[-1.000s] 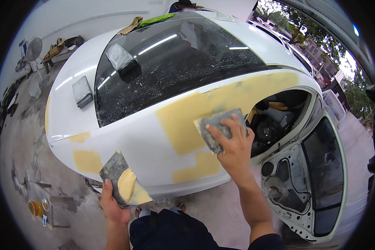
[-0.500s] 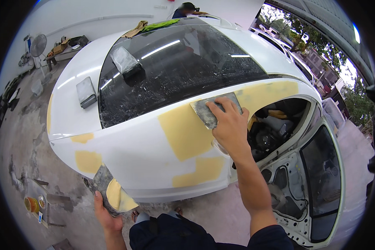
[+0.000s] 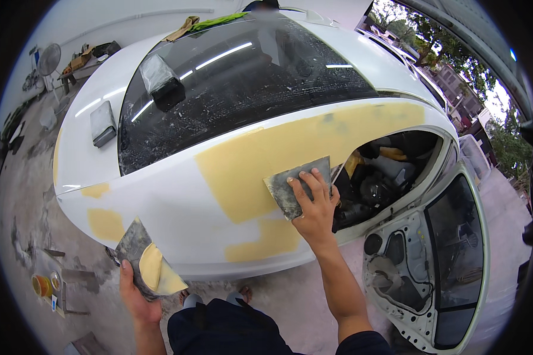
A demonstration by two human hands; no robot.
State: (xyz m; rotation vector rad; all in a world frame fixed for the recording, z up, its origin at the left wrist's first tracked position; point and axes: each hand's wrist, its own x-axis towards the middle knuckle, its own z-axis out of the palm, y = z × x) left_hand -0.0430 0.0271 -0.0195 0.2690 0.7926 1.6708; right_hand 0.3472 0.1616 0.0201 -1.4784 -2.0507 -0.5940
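Observation:
My left hand (image 3: 141,302) grips a grey, smeared mixing board (image 3: 130,244) carrying a mound of pale yellow body filler (image 3: 151,266). In front of me is the rear side panel of a white car (image 3: 169,198). A broad yellow filler patch (image 3: 231,168) runs from the panel toward the roof pillar. Over the patch's right part, beside the door opening, my right hand (image 3: 314,213) holds a flat grey filler spreader (image 3: 285,184), fingers spread across its face. The spreader's lower face is hidden, so whether it touches the panel cannot be told.
An open car door (image 3: 420,260) stands at the right. Two wrapped blocks lie on the car: one (image 3: 160,77) on the rear window, another (image 3: 103,124) on the trunk lid. A small stand (image 3: 71,281) with tins is at lower left. Behind the roof is another person (image 3: 262,6).
My right hand has drawn the spreader nearer and slightly left, down from below the window. Yellow filler now shows where the spreader was. The board stays in my left hand; the view shifted slightly.

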